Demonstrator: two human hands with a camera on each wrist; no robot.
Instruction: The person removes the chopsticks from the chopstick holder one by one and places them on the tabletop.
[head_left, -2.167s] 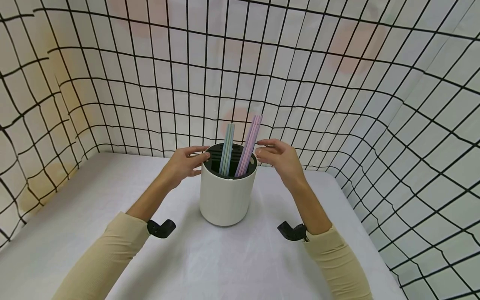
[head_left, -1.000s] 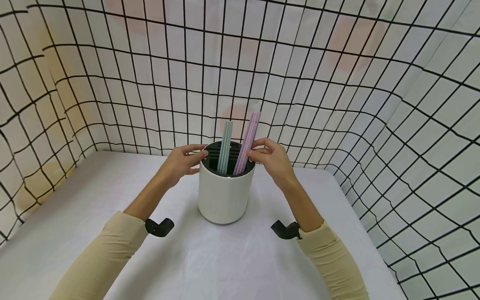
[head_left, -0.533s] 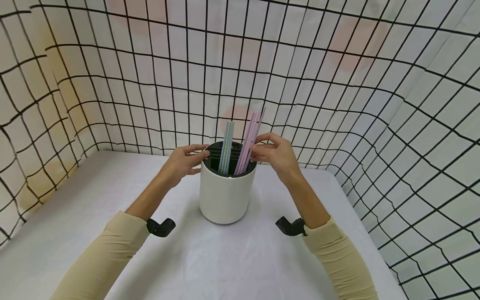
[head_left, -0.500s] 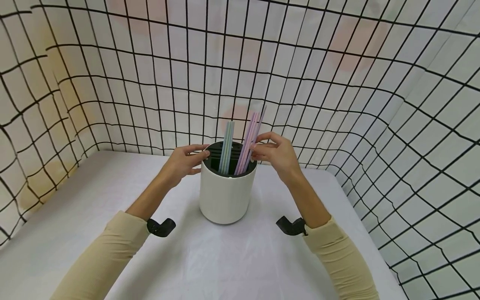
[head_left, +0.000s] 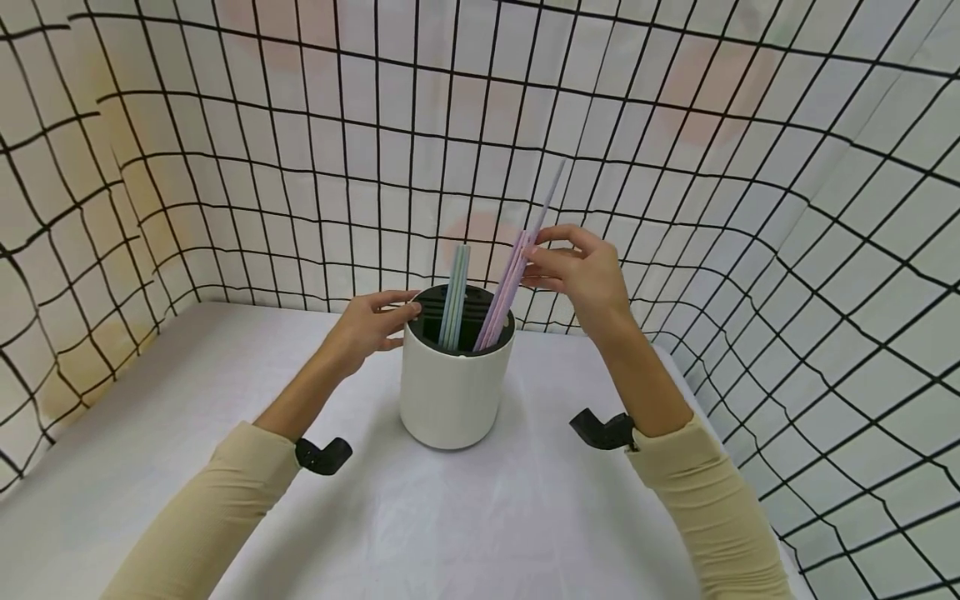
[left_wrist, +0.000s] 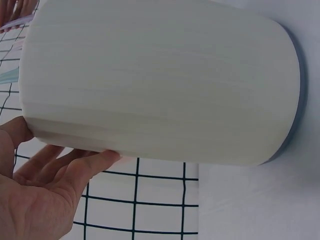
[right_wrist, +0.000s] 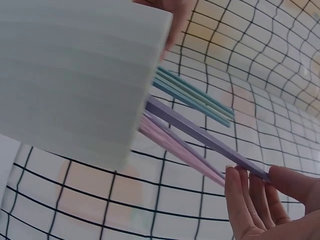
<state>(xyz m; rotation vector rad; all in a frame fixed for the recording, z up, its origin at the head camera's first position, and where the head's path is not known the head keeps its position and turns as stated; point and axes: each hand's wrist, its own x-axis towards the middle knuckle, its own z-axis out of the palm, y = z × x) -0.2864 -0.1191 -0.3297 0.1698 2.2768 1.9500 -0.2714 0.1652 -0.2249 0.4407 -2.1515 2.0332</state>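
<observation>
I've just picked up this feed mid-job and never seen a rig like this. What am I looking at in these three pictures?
There's no machine here: you're watching a person's two bare hands. The widest picture comes from a camera worn on the head, looking forward and down. The other two come from cameras on the wrists, so they look tilted and very close.

On the white tabletop stands a white container. Blue-green sticks and pink sticks poke out of its top. The left hand grips the container near its rim. The right hand pinches a purple stick that reaches higher than the others; its lower end can't be made out.
</observation>
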